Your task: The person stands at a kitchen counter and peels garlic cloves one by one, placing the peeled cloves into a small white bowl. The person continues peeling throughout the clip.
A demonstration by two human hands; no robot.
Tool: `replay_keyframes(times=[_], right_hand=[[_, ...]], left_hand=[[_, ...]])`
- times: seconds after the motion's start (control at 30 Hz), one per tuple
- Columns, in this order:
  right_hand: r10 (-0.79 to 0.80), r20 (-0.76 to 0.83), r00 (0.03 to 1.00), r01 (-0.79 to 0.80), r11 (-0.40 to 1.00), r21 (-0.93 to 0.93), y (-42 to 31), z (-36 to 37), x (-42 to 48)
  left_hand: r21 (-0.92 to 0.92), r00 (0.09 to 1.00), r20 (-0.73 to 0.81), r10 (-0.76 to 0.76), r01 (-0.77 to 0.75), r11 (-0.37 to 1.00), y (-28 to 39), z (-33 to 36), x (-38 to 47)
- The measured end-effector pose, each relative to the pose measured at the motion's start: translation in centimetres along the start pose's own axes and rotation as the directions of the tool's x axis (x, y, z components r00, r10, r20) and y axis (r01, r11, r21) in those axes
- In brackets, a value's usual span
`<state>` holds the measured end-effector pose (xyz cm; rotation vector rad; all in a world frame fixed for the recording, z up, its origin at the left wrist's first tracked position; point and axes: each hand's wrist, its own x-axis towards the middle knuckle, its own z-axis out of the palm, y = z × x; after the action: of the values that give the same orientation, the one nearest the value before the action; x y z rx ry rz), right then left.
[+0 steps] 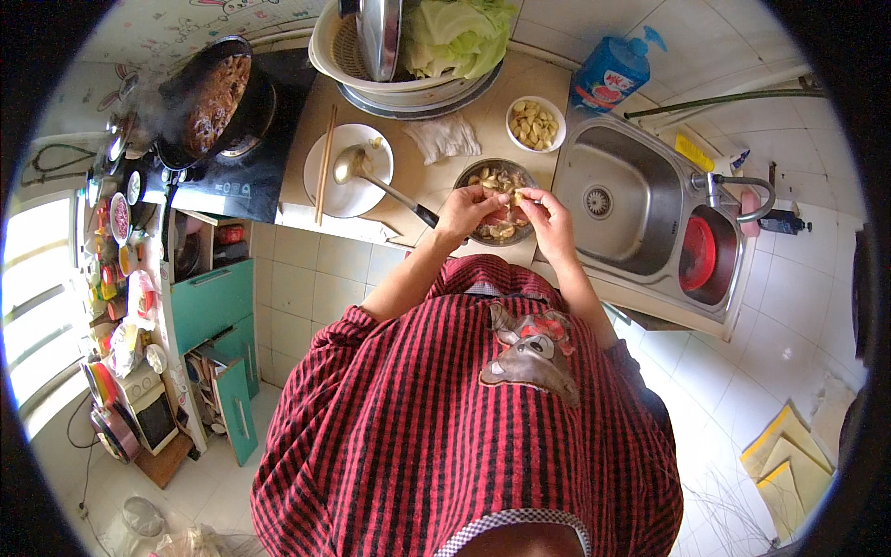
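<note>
Both hands meet above a round metal bowl that holds garlic cloves and loose skins in what looks like water. Between my fingertips is a small yellowish garlic clove. My right hand pinches it from the right with thumb and forefinger. From the left, my left hand comes to it with thumb and fingers pinched together; its fingertips partly hide their hold. Behind the metal bowl, a white bowl is filled with peeled garlic cloves.
Left of my hands, a ladle and wooden chopsticks rest across a white bowl. A steaming wok of brown food sits on the stove. A sink lies right. Cabbage, a cloth and a soap bottle stand behind.
</note>
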<state>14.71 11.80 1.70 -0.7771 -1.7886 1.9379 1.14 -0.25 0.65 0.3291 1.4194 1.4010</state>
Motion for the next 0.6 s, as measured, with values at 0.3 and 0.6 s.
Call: replay_keyframes(times=[0.3, 0.6], right_hand=[[-0.287, 0.078, 0.955, 0.290, 0.839, -0.461, -0.8, 0.3, 0.2], [-0.395, 0.218, 0.892, 0.433, 0.610, -0.664, -1.6, 0.3, 0.4]], left_hand=[[-0.119, 0.995, 0.069, -0.076, 0.084, 0.989, -0.4, 0.0, 0.2], [0.285, 0.999, 0.031, 0.022, -0.030, 0.958, -0.1, -0.5, 0.7]])
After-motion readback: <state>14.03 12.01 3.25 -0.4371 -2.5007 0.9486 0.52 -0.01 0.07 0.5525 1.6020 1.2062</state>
